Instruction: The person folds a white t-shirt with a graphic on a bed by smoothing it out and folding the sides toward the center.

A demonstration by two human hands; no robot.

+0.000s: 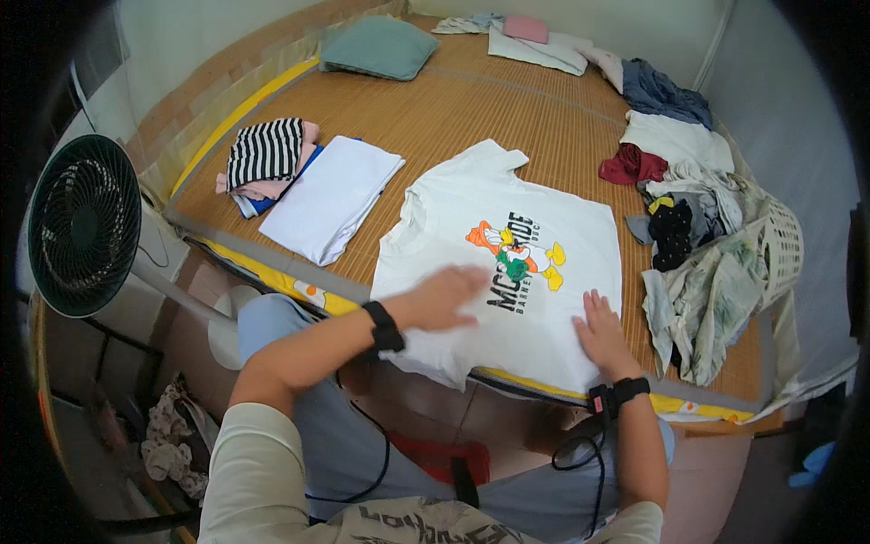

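A white T-shirt (435,236) with a colourful cartoon duck print lies spread on the mat-covered bed, its collar toward the left and its hem toward the right. Part of its near side hangs over the bed's front edge. Over the shirt's near left part is my left hand (444,297), fingers apart and somewhat blurred; whether it touches the cloth I cannot tell. My right hand (603,337) rests flat on the shirt's lower right corner, fingers stretched out. Both wrists wear black straps.
Left of the shirt lie a folded white garment (331,195) and a folded striped garment (264,152) on a pile. A tipped white basket (781,249) spills clothes at the right. A green cushion (379,47) sits at the back; a fan (86,225) stands at the left.
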